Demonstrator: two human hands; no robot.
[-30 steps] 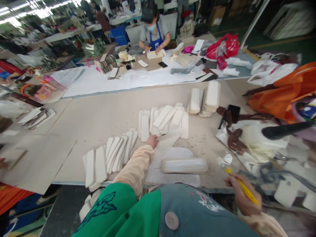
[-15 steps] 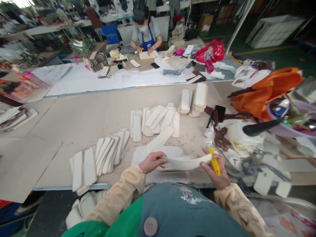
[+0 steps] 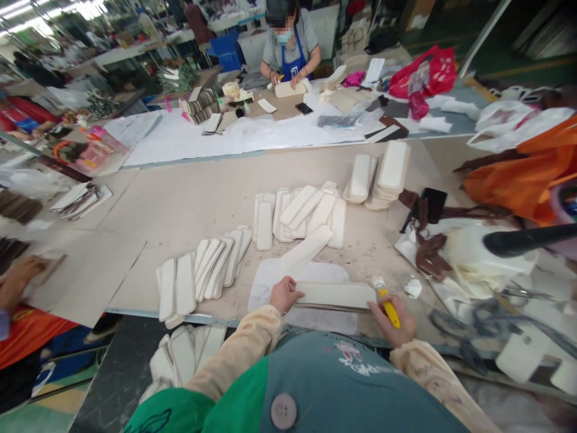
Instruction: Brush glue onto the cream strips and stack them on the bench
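Left fingers [image 3: 293, 293] pinch one cream strip [image 3: 336, 295] | right fingers [image 3: 376, 313] grip strip, one yellow brush [image 3: 387, 304]

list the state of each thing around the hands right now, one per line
left hand: gripping the left end of the cream strip
right hand: at the strip's right end, closed on the yellow-handled brush
cream strip: flat, lengthwise across the white sheet
yellow-handled brush: bristles up, near the strip's end
white sheet: spread flat under the strip
fanned strips: overlapping in a row on the table
stacked strips: piled, farther back
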